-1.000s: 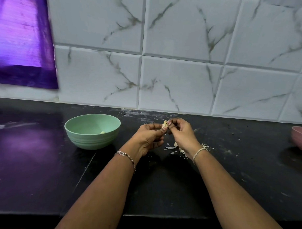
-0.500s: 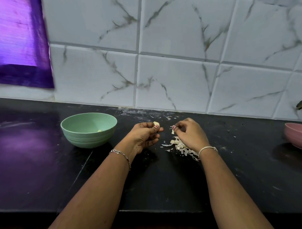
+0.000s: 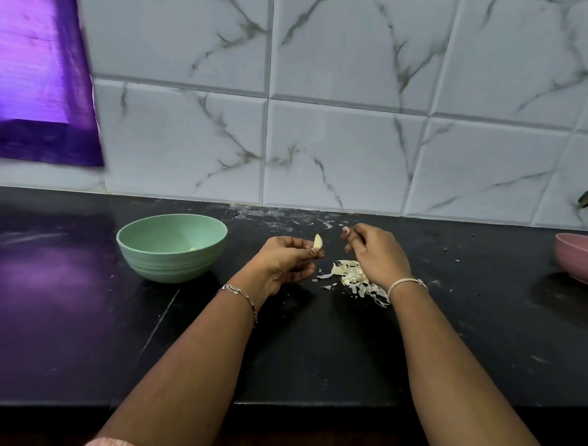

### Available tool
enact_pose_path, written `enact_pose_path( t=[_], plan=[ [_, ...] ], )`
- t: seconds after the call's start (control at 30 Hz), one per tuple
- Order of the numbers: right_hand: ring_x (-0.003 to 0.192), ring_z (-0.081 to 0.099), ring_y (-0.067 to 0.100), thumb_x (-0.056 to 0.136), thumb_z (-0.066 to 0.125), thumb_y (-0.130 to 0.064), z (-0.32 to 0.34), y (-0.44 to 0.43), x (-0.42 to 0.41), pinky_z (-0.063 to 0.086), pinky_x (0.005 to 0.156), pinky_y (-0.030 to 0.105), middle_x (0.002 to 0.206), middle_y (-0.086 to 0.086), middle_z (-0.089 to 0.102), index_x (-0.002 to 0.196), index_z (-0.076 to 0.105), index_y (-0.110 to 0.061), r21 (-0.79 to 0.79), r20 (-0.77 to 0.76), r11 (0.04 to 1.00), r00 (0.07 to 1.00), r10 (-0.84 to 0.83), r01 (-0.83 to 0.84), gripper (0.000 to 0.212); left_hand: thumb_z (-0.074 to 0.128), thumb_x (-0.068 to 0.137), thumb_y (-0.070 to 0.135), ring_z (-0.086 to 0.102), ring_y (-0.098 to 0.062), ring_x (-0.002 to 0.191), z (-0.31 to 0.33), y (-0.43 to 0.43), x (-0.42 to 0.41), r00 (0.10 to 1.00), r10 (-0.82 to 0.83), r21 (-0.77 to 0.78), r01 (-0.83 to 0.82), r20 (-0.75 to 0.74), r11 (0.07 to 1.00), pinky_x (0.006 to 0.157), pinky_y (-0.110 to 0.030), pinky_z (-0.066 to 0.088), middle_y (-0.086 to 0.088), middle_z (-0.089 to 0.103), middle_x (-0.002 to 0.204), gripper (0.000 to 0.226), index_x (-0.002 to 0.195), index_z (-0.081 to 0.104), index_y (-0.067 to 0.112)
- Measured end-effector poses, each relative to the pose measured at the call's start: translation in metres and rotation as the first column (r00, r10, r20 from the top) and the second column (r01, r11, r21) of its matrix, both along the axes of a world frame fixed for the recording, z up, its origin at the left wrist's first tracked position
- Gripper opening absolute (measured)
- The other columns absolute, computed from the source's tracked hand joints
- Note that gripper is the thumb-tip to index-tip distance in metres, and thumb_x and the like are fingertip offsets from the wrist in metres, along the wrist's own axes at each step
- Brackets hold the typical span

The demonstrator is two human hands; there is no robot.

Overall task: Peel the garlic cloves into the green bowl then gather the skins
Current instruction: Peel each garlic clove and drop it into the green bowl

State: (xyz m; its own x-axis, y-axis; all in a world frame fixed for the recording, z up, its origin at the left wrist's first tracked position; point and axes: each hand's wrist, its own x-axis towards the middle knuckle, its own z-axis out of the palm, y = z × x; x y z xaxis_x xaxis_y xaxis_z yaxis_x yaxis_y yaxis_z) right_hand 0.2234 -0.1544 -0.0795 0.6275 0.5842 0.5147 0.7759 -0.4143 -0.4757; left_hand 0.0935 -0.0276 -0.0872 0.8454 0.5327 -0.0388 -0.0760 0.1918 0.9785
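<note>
- Head view: we saw the left hand (image 3: pixel 286 261) pinching a small, pale, curved garlic clove (image 3: pixel 318 241) between thumb and fingertips. The clove stood tip-up above the black stone countertop (image 3: pixel 315 350).
- The clove looked bare of skin. It was near the round mint-green plastic bowl (image 3: pixel 171 267), to the bowl's right and not over it.
- The right hand (image 3: pixel 376 255) hovered with its fingers curled and the tips drawn together. We could not tell whether it pinched a scrap of skin or nothing.
- A loose heap of papery white garlic skins (image 3: pixel 349 274) lay on the countertop just beside and partly under the right hand, with a few flecks scattered around.
- The green bowl was upright, with one small pale piece (image 3: pixel 192 249), probably a clove, inside it.
- Handling, as we judged it: the clove was light and firm, and slick once bare. A fingertip pinch across its fat middle should hold it.
- We judged the skins nearly weightless and brittle, so easier to sweep together than to pick up.
- A round pink bowl (image 3: pixel 576 266) sat well apart at the right edge, cut off by the frame.
</note>
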Motion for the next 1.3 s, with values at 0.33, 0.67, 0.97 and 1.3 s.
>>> enact_pose_path(
  t=[0.33,0.67,0.97,1.3],
  plan=[
    [0.069,0.064,0.014,0.09,0.068,-0.027,-0.007,0.027,-0.006,0.053,0.072,0.034,0.079,0.0,0.073,0.084,0.071,-0.023,0.189,-0.268,0.945,0.912,0.312,-0.268,0.008,0.073,0.085,0.018,0.055,-0.013,0.054,-0.001,-0.011,0.002,0.995,0.092,0.084,-0.095,0.036,0.992,0.044,-0.021,0.05,-0.007,0.069,0.082,0.021,0.097,0.061,0.006],
    [0.076,0.061,0.0,0.092,0.065,-0.016,-0.006,0.033,-0.014,0.049,0.077,0.021,0.083,-0.003,0.07,0.092,0.072,-0.013,0.38,-0.299,0.875,0.855,0.423,-0.3,0.007,0.068,0.087,0.006,0.057,-0.007,0.047,0.001,-0.003,0.004,0.993,0.103,-0.081,-0.098,0.06,0.992,0.046,-0.019,0.052,-0.004,0.071,0.07,0.004,0.084,0.065,0.007],
    [0.074,0.061,-0.002,0.093,0.062,-0.01,-0.003,0.029,-0.027,0.044,0.059,0.011,0.087,-0.002,0.071,0.091,0.071,-0.009,0.51,-0.327,0.78,0.756,0.566,-0.363,0.009,0.059,0.091,-0.001,0.063,-0.004,0.048,0.005,0.004,-0.001,0.997,0.019,-0.298,0.006,0.081,0.954,0.047,-0.016,0.053,-0.006,0.071,0.063,0.006,0.088,0.064,-0.002],
    [0.069,0.062,-0.004,0.089,0.069,-0.018,-0.004,0.03,-0.024,0.046,0.06,0.012,0.085,0.003,0.073,0.091,0.074,-0.01,0.556,-0.379,0.812,0.815,0.439,-0.178,0.01,0.067,0.088,0.008,0.063,-0.005,0.064,0.003,0.001,0.007,0.966,0.152,0.031,-0.162,0.21,0.986,0.055,-0.023,0.057,-0.008,0.067,0.084,0.007,0.093,0.064,0.005]
  ],
)
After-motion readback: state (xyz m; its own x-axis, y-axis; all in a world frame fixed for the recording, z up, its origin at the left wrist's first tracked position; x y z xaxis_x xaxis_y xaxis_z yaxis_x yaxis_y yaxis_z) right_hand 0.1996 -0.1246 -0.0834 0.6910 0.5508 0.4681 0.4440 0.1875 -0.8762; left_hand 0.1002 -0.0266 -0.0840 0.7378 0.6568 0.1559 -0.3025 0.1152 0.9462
